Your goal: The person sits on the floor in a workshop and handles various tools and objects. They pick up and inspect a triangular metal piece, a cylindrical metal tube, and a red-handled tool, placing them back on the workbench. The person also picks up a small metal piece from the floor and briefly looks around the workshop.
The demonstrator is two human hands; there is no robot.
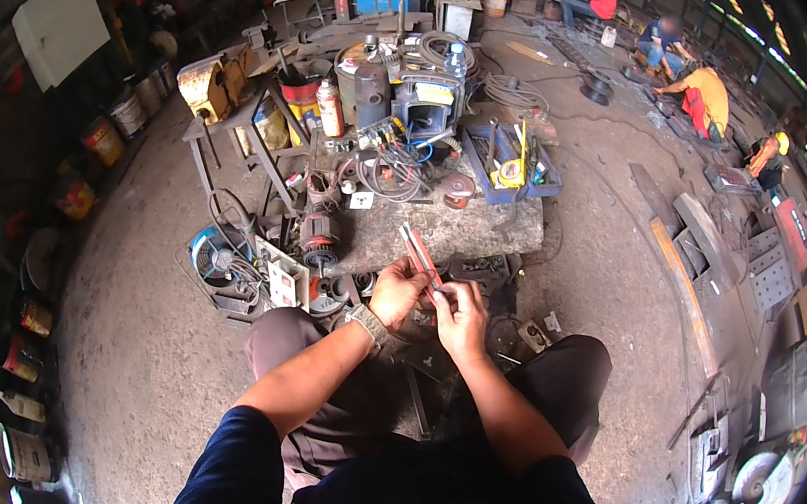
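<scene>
Held in front of me, over the near edge of the worktop, is a slim red-and-silver thing (417, 252), long and narrow, its exact kind unclear. My left hand (398, 294) has its fingers closed round its lower left side. From the right, my right hand (459, 314) pinches the lower end. The far end points up and away, free of both hands. Just left of my hands lies a motor armature (321, 230) with a dark cylindrical end. Beyond them, a round disc (457, 189) and a tangle of cables (395, 172) rest on the stained worktop (502, 226).
A blue tool tray (529, 195) holds a yellow tape measure (511, 173). Spray can (330, 109) and grey cylinder (371, 95) stand farther back. A blue fan-like machine (212, 254) sits left on the floor. Several people work at far right, one in an orange shirt (709, 96).
</scene>
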